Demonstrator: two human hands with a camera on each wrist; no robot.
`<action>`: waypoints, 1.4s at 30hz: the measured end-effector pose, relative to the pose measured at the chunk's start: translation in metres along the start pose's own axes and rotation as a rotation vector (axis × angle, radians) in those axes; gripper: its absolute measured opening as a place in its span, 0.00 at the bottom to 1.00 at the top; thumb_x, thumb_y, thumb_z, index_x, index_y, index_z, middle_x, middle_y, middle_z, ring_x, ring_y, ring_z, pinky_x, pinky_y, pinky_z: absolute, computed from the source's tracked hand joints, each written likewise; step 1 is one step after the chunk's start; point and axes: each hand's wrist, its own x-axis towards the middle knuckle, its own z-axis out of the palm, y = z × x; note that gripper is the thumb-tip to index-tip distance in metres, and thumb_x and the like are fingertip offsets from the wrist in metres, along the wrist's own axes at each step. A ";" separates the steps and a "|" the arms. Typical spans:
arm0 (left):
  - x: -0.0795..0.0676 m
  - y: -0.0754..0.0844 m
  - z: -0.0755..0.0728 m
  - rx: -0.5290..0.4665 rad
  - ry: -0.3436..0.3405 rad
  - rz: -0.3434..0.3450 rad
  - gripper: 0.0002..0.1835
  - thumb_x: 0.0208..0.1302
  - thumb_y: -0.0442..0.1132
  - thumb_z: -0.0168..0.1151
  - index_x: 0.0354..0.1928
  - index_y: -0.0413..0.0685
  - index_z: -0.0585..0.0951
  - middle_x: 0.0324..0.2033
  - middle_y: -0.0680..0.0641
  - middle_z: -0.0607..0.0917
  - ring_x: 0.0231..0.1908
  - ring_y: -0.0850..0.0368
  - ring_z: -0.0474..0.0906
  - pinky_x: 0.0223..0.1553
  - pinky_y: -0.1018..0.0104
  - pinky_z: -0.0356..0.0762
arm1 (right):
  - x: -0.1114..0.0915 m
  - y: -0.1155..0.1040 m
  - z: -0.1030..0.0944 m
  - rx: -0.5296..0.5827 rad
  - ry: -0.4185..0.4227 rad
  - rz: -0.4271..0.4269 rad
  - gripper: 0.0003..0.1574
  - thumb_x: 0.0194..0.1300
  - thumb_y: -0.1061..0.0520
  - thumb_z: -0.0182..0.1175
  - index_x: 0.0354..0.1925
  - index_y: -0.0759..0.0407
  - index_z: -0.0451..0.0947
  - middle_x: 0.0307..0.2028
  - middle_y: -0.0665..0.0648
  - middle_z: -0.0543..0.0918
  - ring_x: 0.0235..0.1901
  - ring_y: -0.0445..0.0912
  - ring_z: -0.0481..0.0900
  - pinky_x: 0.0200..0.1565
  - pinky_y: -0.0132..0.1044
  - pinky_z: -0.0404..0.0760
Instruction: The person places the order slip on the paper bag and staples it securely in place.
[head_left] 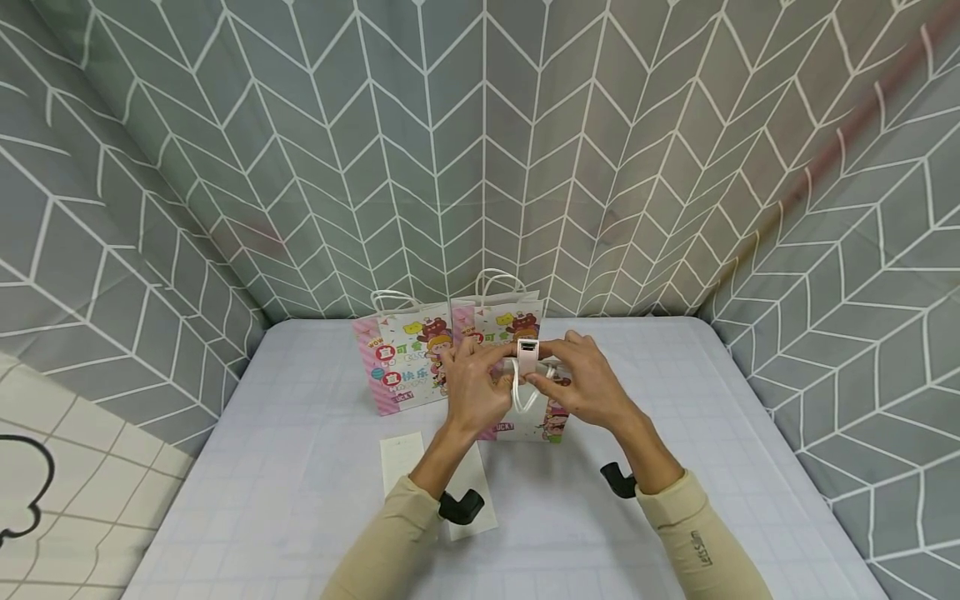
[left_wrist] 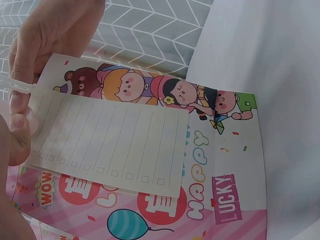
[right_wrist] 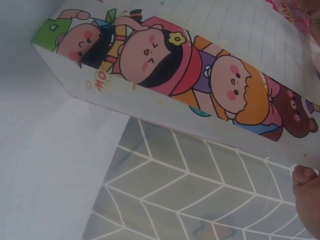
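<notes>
A small pale pink stapler-like device [head_left: 528, 357], with a dark slot at its end, sits at the top edge of the front paper gift bag [head_left: 517, 431]. My left hand [head_left: 477, 387] pinches the bag's top, thumb in front and fingers behind. From the other side my right hand [head_left: 588, 379] grips the device with thumb and forefinger. Against the bag's cartoon-printed front lies a cream lined sheet [left_wrist: 110, 140] with a row of little checkboxes. White cord handles [head_left: 517, 396] droop over the front between the hands. The right wrist view catches only part of the right hand [right_wrist: 307, 197].
Two similar gift bags stand behind, one at left [head_left: 408, 367] and one in the middle [head_left: 495, 310]. Cream paper slips, one [head_left: 401, 454] partly under the left forearm and another [head_left: 477, 500], lie on the white-covered table [head_left: 300, 467]. A patterned grey curtain [head_left: 480, 167] encloses the back.
</notes>
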 end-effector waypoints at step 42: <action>-0.002 -0.011 0.000 -0.085 -0.062 -0.014 0.22 0.46 0.30 0.65 0.47 0.49 0.89 0.37 0.50 0.91 0.31 0.56 0.64 0.54 0.40 0.55 | 0.002 -0.003 0.003 0.004 -0.023 0.078 0.20 0.59 0.49 0.74 0.47 0.56 0.86 0.36 0.50 0.84 0.31 0.41 0.62 0.41 0.42 0.59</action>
